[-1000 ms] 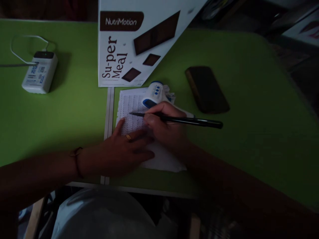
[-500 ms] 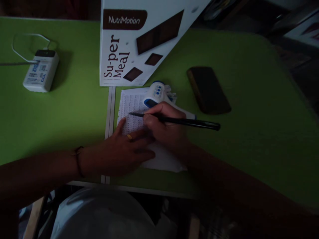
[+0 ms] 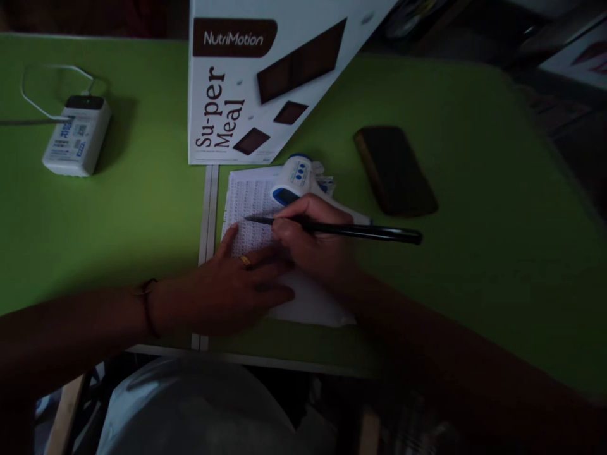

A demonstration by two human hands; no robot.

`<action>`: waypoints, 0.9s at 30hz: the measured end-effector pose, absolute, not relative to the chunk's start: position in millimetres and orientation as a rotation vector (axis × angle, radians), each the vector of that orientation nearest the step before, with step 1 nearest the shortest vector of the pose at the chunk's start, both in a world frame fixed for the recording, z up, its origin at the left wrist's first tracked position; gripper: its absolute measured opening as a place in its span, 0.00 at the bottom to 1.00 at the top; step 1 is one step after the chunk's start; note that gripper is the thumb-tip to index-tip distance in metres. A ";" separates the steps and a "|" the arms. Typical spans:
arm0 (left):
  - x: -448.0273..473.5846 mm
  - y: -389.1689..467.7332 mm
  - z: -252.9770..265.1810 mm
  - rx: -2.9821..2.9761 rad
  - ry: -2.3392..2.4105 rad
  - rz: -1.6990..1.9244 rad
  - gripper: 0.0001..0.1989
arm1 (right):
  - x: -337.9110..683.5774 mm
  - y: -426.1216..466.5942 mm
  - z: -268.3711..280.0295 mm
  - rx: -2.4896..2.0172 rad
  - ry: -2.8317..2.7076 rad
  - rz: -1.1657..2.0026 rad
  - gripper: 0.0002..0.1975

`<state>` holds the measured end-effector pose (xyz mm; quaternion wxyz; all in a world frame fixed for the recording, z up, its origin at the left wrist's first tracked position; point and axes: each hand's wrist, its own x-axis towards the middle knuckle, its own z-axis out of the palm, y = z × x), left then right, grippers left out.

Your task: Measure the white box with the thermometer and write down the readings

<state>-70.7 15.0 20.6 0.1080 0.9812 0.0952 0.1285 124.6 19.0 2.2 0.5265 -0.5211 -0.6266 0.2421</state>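
Observation:
A black pen (image 3: pixel 370 232) is pinched in my right hand (image 3: pixel 317 237), its tip pointing left at the sheet of paper (image 3: pixel 253 189). Rows of small writing cover the paper's upper part; its lower part looks blank. My left hand (image 3: pixel 241 284), with a ring and a dark wrist cord, lies flat across the paper's left side with fingers spread. Just beyond my right hand, a white and blue infrared thermometer (image 3: pixel 296 177) rests on the paper's top right corner, its handle partly hidden behind the hand.
A tall white NutriMotion box (image 3: pixel 227 95) stands behind the paper. To the right lies a dark phone (image 3: pixel 396 170). On the left a white power adapter (image 3: pixel 78 139) with cables sits on the green table (image 3: pixel 142 215). The table's front edge (image 3: pixel 284 365) runs below my hands.
The pen's back end has tipped very slightly, and its tip stays near the same spot on the paper. Both hands keep their places; the whole view shifts a touch left.

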 end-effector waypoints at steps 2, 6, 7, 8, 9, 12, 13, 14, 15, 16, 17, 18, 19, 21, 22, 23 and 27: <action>-70.5 15.0 20.1 2.879 0.281 0.378 0.16 | 125.2 19.3 2.4 -1.245 -1.494 0.570 0.05; -70.2 14.9 19.0 2.881 0.282 0.375 0.15 | 126.8 19.0 4.6 -1.320 -1.527 0.585 0.06; -70.3 14.9 19.0 2.882 0.287 0.362 0.16 | 127.0 18.7 5.2 -1.335 -1.525 0.595 0.06; -70.3 14.8 19.1 2.881 0.291 0.353 0.16 | 127.1 18.4 5.7 -1.338 -1.519 0.600 0.06; -70.4 14.7 19.2 2.880 0.293 0.351 0.16 | 127.1 18.1 6.1 -1.326 -1.518 0.602 0.06; -70.4 14.7 19.5 2.874 0.294 0.356 0.16 | 126.4 17.5 6.2 -1.270 -1.529 0.582 0.06; -70.4 14.7 19.5 2.874 0.292 0.364 0.16 | 126.1 17.5 6.1 -1.269 -1.527 0.582 0.06; -70.4 14.9 19.6 2.872 0.290 0.369 0.16 | 125.8 17.6 5.9 -1.281 -1.518 0.586 0.07; -70.4 15.0 19.8 2.870 0.285 0.370 0.15 | 125.7 17.7 5.7 -1.298 -1.504 0.593 0.07; -70.3 15.2 20.1 2.868 0.282 0.370 0.15 | 125.7 17.9 5.5 -1.309 -1.493 0.600 0.08; -70.3 15.4 20.5 2.867 0.281 0.368 0.15 | 125.7 18.0 5.4 -1.312 -1.488 0.604 0.08; -70.4 15.5 21.1 2.866 0.278 0.362 0.15 | 125.9 18.1 5.5 -1.304 -1.491 0.597 0.07; -70.5 15.6 21.6 2.867 0.277 0.352 0.15 | 126.1 18.2 5.6 -1.295 -1.500 0.584 0.07; -70.9 15.7 22.2 2.869 0.283 0.345 0.16 | 126.4 18.2 6.3 -1.291 -1.509 0.570 0.06; -71.1 15.7 22.2 2.868 0.288 0.345 0.16 | 126.5 18.1 6.7 -1.302 -1.508 0.572 0.06; -71.3 15.7 22.1 2.867 0.286 0.348 0.16 | 126.5 18.0 7.1 -1.319 -1.502 0.579 0.07; -71.2 15.7 21.7 2.861 0.278 0.341 0.16 | 126.5 17.9 7.3 -1.324 -1.487 0.591 0.07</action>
